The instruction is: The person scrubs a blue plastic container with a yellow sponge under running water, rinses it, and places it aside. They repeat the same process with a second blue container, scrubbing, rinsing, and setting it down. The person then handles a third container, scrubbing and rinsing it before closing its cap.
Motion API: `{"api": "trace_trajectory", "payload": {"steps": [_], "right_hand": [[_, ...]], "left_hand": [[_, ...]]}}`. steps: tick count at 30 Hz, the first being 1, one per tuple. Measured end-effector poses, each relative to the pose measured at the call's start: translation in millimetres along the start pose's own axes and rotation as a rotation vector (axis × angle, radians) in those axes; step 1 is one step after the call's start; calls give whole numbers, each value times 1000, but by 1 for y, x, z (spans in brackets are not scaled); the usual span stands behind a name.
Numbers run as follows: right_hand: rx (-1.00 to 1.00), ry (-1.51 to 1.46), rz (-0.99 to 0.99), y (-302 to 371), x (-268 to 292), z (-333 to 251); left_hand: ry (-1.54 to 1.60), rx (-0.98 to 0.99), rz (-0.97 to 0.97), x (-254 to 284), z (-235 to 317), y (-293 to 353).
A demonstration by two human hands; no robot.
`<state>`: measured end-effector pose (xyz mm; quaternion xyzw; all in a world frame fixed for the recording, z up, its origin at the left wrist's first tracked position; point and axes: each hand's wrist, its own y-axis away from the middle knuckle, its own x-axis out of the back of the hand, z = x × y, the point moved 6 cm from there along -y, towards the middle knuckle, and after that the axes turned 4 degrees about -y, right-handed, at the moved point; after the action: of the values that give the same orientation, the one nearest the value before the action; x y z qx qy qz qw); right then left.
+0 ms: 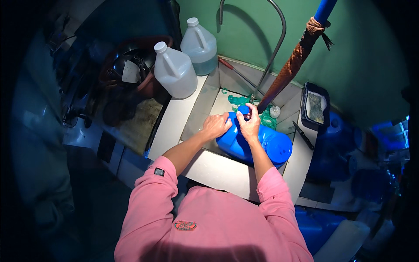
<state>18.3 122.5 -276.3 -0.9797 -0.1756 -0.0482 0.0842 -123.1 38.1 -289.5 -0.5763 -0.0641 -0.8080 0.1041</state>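
Observation:
A blue plastic water container (235, 143) lies tilted in the white-tiled sink (197, 114), its big round lid (278, 149) turned toward the near right. My left hand (216, 126) is closed on the container's upper left part, its fingertips partly hidden. The fingers of my right hand (249, 124) pinch a small blue cap (243, 110) at the container's top. Whether that cap is seated or loose cannot be made out. Behind the container, green netting (238, 99) and a whitish round scrubber (275, 112) lie in the sink.
Two translucent jugs (175, 72) stand on the left ledge. A knife (303, 136) and a black tray with a sponge (315, 107) rest on the right ledge. A cloth-wrapped pipe (293, 61) slants into the sink beside a curved metal tube (281, 41). Cookware fills a brown basin (148, 85).

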Motion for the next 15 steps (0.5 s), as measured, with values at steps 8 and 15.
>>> {"api": "trace_trajectory", "payload": {"steps": [8,15], "right_hand": [[56,49,-5,2,-6,-3],[7,52,16,-1,1,5]], "left_hand": [[131,86,14,12,-2,23],[-3,-423,65,-5,12,26]]}}
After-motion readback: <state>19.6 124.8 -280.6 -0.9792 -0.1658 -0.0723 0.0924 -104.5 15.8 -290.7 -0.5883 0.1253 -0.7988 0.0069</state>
